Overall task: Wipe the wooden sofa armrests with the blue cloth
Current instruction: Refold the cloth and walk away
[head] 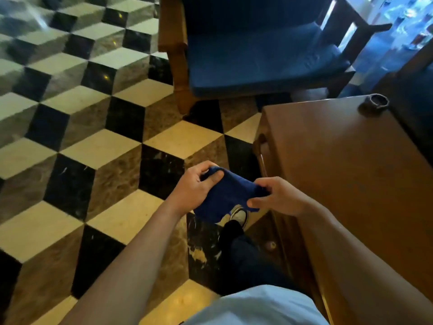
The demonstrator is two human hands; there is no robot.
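A person stands on a checkered floor [93,141], the left hand [194,186] and right hand [278,195] each with a closed grip on one end of a blue cloth [225,193] held in midair. A wooden sofa [257,50] with its armrest [168,26] sits well ahead, beside a wooden bench [351,160].

The floor [93,137] fills the left and centre of the frame in a cube-like pattern of cream, black and mottled brown diamonds. At top centre, the sofa [257,50] has dark blue cushions in a golden-brown wooden frame. The table [351,165] at right is reddish-brown. The cloth [229,193] at lower centre is deep blue. A shoe [240,216] below it is white.
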